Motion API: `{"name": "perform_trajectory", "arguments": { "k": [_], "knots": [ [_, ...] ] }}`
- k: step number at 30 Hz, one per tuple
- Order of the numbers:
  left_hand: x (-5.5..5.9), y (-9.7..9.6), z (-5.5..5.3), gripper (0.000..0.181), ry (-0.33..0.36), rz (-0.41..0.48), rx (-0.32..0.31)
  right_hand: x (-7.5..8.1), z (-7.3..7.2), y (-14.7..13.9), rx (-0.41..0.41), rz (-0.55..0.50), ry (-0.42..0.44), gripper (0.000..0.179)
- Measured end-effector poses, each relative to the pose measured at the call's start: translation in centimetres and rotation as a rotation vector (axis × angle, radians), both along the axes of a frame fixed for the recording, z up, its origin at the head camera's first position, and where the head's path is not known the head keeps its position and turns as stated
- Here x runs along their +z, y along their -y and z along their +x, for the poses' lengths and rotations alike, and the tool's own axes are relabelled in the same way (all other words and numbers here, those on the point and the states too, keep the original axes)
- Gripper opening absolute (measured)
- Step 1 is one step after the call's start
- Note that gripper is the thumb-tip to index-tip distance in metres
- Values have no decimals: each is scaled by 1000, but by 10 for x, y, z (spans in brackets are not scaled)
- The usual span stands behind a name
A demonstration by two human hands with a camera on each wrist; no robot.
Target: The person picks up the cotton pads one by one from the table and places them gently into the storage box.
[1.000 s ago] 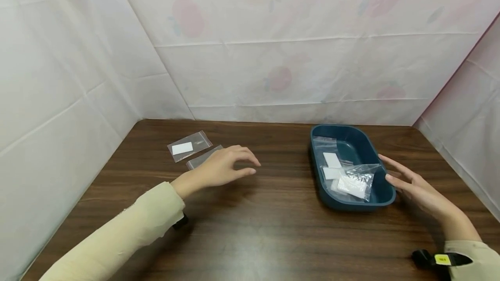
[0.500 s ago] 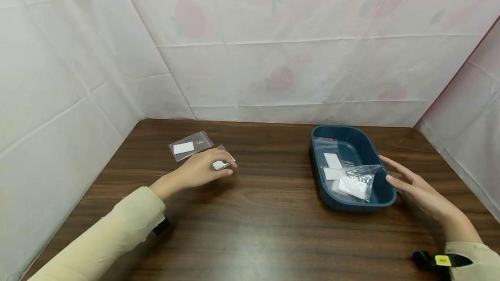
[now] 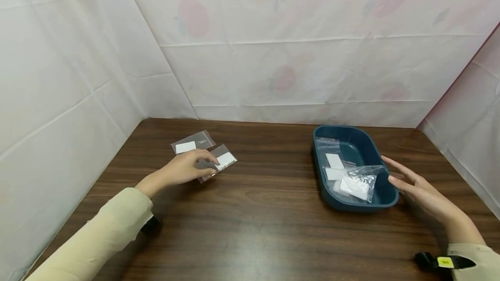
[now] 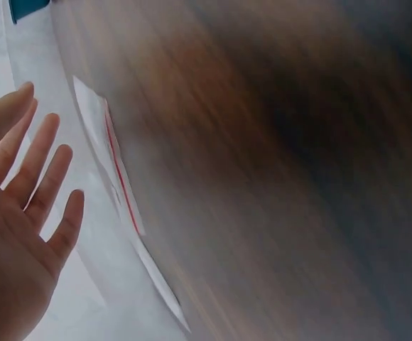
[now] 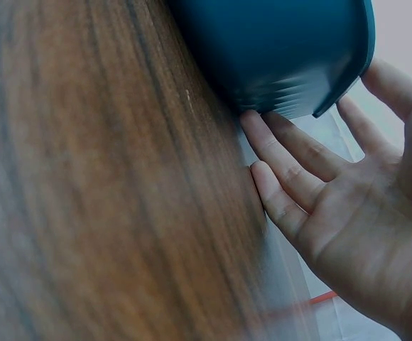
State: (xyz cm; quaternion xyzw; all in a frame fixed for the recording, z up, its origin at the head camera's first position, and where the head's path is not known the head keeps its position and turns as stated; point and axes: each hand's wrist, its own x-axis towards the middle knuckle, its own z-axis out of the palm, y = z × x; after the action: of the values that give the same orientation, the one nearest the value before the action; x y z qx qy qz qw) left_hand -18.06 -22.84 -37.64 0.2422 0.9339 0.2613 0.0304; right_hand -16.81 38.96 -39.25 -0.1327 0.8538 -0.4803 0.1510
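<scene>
My left hand (image 3: pixel 183 169) hovers with loosely bent fingers over a clear zip bag (image 3: pixel 225 160) holding a white rectangular piece; the hand hides part of this bag. In the left wrist view, the fingers are spread above the table, apart from the bag with a red zip line (image 4: pixel 124 185). Just behind lies another zip bag (image 3: pixel 203 139), also with a white piece inside. On the right, my right hand (image 3: pixel 423 196) rests its extended fingers against the side of a dark blue plastic bin (image 3: pixel 351 206). The right wrist view shows those fingertips at the bin's wall (image 5: pixel 277 50).
Several clear bags with white pieces (image 3: pixel 355 185) lie in the bin, mostly toward its left and front. The brown wood-grain table (image 3: pixel 258 216) ends at a white curtain (image 3: pixel 254 77) with pink fruit prints, and more white sheeting hangs at both sides.
My left hand has moved left and back, from beyond the nearer bag to over it. That bag's white piece, hidden at first, now shows. My right hand stays at the bin.
</scene>
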Motion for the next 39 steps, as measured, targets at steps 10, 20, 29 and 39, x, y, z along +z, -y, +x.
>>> {"name": "perform_trajectory", "arguments": {
  "k": [10, 20, 29, 39],
  "knots": [
    [-8, 27, -11, 35, 80, 45, -36, 0, 0, 1, -4, -9, 4, 58],
    [-14, 42, -18, 42, 171, 65, -24, 0, 0, 0, -6, -16, 0, 58],
    [-15, 39, -23, 36, 102, 33, -96, -1, -1, -1, -7, -23, 2, 58],
    [-16, 36, -24, 17, 121, 35, -78, 0, 1, 1, -5, -24, -6, 58]
  ]
}}
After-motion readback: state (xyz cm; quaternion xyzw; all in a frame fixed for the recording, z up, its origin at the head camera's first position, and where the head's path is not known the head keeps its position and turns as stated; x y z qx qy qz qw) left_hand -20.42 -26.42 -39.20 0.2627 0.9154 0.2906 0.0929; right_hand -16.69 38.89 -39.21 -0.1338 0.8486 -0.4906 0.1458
